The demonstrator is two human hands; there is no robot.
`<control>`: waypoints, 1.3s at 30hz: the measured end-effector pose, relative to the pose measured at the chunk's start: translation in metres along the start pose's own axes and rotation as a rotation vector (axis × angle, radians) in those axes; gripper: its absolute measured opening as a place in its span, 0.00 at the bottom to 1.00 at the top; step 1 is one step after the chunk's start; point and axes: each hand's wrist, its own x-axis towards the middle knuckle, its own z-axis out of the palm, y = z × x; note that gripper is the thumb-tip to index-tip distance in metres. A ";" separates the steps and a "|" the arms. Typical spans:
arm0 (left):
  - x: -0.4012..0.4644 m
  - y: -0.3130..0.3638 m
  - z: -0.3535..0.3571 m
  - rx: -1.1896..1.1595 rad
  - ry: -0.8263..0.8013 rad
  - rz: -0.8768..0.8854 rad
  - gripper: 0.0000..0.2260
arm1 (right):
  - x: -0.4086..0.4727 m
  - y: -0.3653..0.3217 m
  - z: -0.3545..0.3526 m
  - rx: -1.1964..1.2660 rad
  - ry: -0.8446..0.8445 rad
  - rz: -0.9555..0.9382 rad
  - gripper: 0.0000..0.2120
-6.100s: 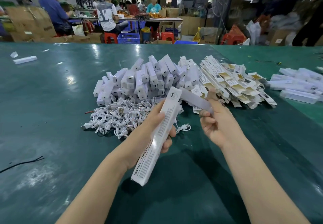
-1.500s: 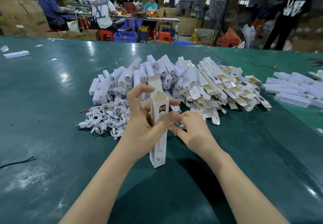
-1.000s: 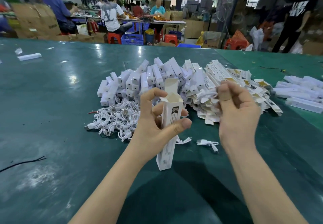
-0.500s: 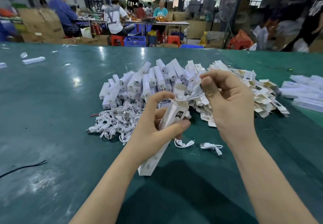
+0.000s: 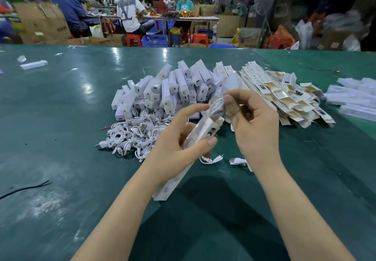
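My left hand [image 5: 179,148] grips a long white carton box [image 5: 201,132], tilted with its open top end pointing up and right. My right hand [image 5: 252,126] pinches a coiled white cable [image 5: 216,106] right at the box's open mouth; part of the coil is inside the opening. The box's lower end [image 5: 162,193] sticks out below my left wrist, just above the green table [image 5: 61,118].
Behind my hands lie a tangle of white cables [image 5: 132,134], a heap of white device bars [image 5: 173,91], flat unfolded cartons [image 5: 284,97] and packed boxes [image 5: 356,100] at right. Two loose cables [image 5: 237,161] lie under my right wrist. People work at far tables.
My right hand picked a coiled cable off the table, carried it to the box top and now pushes it lower into the opening. My left hand tilted the box from upright to slanted.
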 end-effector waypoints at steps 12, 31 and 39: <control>0.002 0.001 -0.004 -0.095 0.055 -0.010 0.19 | 0.002 -0.008 -0.010 0.116 -0.329 0.141 0.03; 0.001 -0.004 -0.003 0.063 0.060 0.050 0.23 | 0.005 -0.003 -0.009 0.216 -0.139 0.151 0.04; -0.001 -0.004 -0.003 0.211 0.109 0.095 0.25 | 0.004 -0.004 -0.007 0.189 -0.075 0.130 0.06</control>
